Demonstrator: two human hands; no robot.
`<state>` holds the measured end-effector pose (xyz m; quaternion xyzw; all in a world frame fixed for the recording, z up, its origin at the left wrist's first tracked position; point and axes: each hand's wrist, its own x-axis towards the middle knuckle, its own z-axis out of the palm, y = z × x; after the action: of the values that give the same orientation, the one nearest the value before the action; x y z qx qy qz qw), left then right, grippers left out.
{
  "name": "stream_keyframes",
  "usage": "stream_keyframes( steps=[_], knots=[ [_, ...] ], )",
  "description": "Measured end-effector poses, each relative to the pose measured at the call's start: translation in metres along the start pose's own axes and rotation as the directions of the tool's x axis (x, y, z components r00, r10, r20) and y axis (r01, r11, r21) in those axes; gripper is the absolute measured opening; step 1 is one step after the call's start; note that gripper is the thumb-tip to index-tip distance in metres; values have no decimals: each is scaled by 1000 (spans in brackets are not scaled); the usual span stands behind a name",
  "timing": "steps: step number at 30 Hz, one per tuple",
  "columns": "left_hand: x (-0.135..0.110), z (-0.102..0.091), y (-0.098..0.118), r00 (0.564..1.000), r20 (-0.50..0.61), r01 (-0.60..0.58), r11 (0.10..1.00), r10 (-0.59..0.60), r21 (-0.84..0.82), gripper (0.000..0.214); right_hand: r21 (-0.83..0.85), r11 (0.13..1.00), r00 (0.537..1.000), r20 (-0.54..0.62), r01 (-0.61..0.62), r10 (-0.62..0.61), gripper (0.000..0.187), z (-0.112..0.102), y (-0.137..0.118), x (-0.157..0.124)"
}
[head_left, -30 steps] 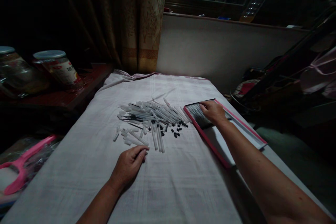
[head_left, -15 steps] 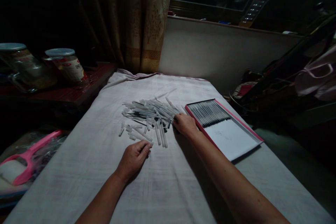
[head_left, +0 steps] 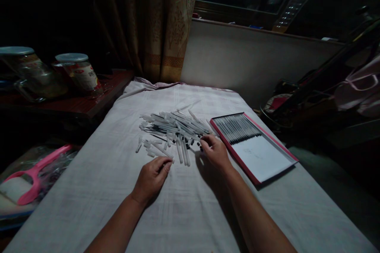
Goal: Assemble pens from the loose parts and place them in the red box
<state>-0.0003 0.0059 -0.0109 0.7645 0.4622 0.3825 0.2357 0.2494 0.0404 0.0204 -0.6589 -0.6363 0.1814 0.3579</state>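
Hands and loose pen parts on a cloth-covered surface (head_left: 178, 213), head view. The pile of translucent pen barrels (head_left: 175, 120) lies beyond both hands, centred between them; the right hand (head_left: 214, 147) is the nearer, just beside the pile's right edge. Most barrels there run obliquely, from far left to near right, so that their near ends point toward that hand; small black caps (head_left: 198, 144) lie at its fingertips. To its right, the red-edged box (head_left: 242, 163) carries a close-set row of pens (head_left: 236, 127) in its far half, dark ends toward the person. The left hand (head_left: 152, 176) rests at the pile's near side, fingers curled and thumb against forefinger, a pale tube end showing at the tips; whether it is gripped cannot be told. The right fingers are bent inward, and their contents, if any, are hidden. Compared with one second earlier, the right hand has left the box, uncovering the row; compared with half a second earlier, it has drawn slightly back from the pile, exposing the caps. The left hand is nearly unchanged.
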Motion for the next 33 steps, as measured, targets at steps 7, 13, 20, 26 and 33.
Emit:
stream_keyframes(
  steps=[7, 13, 20, 26, 33],
  knots=[
    [1, -1, -1, 942, -187, -204, 919, 278, 337, 35, 464, 883, 982, 188, -72, -19, 18, 20, -18, -29],
    [2, -2, 1, 959, -37, -257, 918, 281, 300, 21, 596, 782, 956, 292, -185, 4, 24, 19, -29, -24],
    [0, 1, -1, 977, 2, -207, 947, 213, 247, 25, 635, 747, 924, 375, -196, -75, 24, 24, -29, -20],
    [-1, 3, -6, 991, -63, -105, 978, 118, 183, 25, 124, 992, 997, 68, -35, 27, 23, 15, 1, 19],
    [1, 2, -2, 997, -35, -56, 987, 62, 152, 28, -480, 877, 988, 128, -16, 89, 28, 10, 9, 45]
  ],
)
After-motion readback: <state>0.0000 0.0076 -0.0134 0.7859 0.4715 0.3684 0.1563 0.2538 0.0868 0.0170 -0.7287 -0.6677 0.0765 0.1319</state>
